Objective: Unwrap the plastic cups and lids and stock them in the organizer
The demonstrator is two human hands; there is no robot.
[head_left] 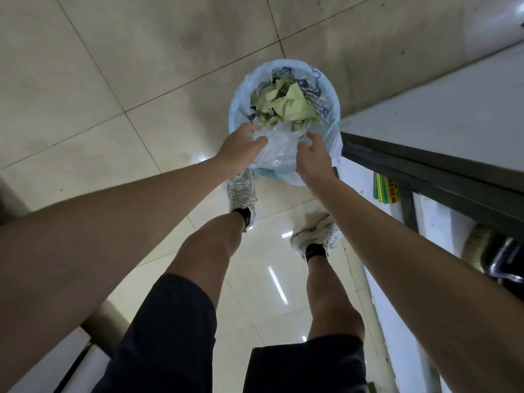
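Observation:
A crumpled wad of clear plastic wrap [276, 150] sits at the near rim of a round trash bin [236, 109] lined with a pale blue bag. My left hand [241, 148] presses on the wad's left side with fingers curled over it. My right hand [312, 157] is at the wad's right side, fingers spread and touching its edge. Crumpled yellow-green paper [289, 104] fills the far part of the bin. No cups, lids or organizer are in view.
The bin stands on a beige tiled floor [113, 80]. My two feet in white sneakers [241, 191] are just before it. A dark metal table frame [425, 177] runs along the right, with green and yellow items [387, 188] under it.

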